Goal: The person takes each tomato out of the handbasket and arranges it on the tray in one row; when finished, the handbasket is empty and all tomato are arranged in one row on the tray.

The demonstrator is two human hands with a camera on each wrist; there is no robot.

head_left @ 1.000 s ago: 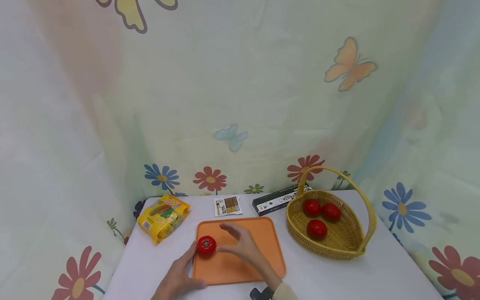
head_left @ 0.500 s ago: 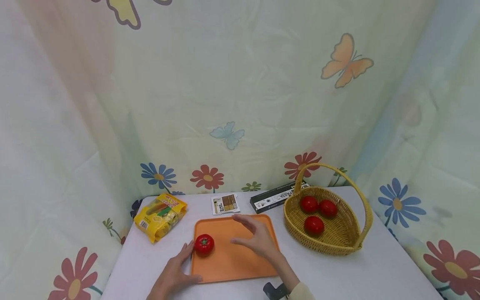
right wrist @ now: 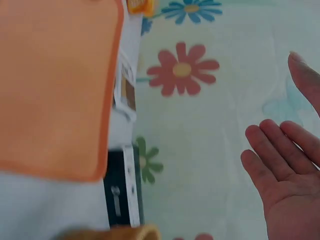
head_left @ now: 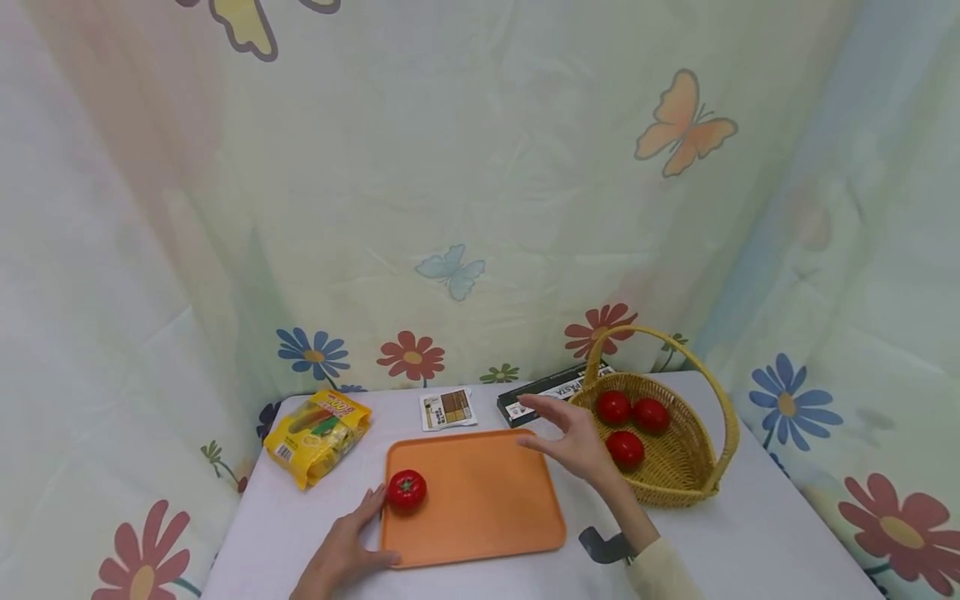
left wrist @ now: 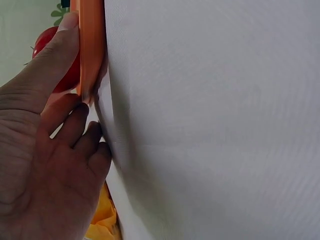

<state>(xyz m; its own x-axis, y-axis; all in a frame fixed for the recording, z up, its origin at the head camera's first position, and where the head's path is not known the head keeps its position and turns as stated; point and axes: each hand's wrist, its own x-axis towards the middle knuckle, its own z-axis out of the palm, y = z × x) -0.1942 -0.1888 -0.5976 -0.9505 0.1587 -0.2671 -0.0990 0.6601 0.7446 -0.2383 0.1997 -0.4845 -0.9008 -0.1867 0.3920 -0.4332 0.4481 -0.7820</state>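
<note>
In the head view, the left hand (head_left: 348, 542) spread wide at the near left corner of the orange tray (head_left: 480, 500), touching its edge. The tomato (head_left: 407, 492) sat in the tray just beside the left fingertips; contact was uncertain. Glossy and rounded, it looked light, firm and rather slippery, best taken around its sides, below the green stem. The tray seemed thin and stiff, with its raised rim the natural hold. The right hand (head_left: 573, 437) held nothing, thumb and fingers well apart, between tray and basket (head_left: 667, 498). That woven basket, just beyond the right hand, contained three red rounds (head_left: 626, 448), equally smooth-looking.

In the left wrist view, the thumb lay along the tray's rim, partly hiding the tomato.

In the right wrist view, the right palm showed bare, fingers extended, with the tray well apart from it.
</note>
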